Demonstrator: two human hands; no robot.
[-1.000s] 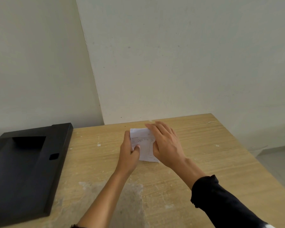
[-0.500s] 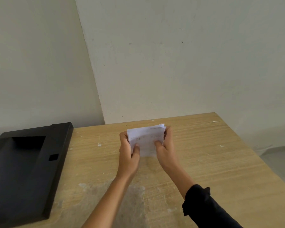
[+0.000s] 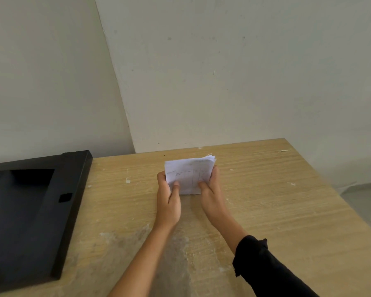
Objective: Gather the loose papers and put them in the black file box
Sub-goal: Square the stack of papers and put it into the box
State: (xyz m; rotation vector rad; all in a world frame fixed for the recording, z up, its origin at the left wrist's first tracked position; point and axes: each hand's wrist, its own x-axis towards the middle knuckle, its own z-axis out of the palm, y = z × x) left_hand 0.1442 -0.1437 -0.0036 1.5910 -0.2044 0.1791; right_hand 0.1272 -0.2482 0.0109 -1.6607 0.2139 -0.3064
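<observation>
A small stack of white papers (image 3: 189, 175) with faint ruled lines and writing stands tilted up on its lower edge at the middle of the wooden table (image 3: 266, 202). My left hand (image 3: 168, 200) grips the stack's left side, thumb on the front sheet. My right hand (image 3: 211, 195) grips the right side the same way. The black file box (image 3: 69, 189) lies open at the table's left end, well apart from the papers, its dark inside showing nothing.
Pale walls meet in a corner right behind the table. The table's right edge runs diagonally down to the lower right, with grey floor (image 3: 364, 200) beyond it. White paint flecks and a worn grey patch (image 3: 159, 254) mark the wood.
The papers lay flat under my right palm a second ago. Both hands have since lifted them upright, one hand on each side, and the hold has stayed nearly the same for the last half second.
</observation>
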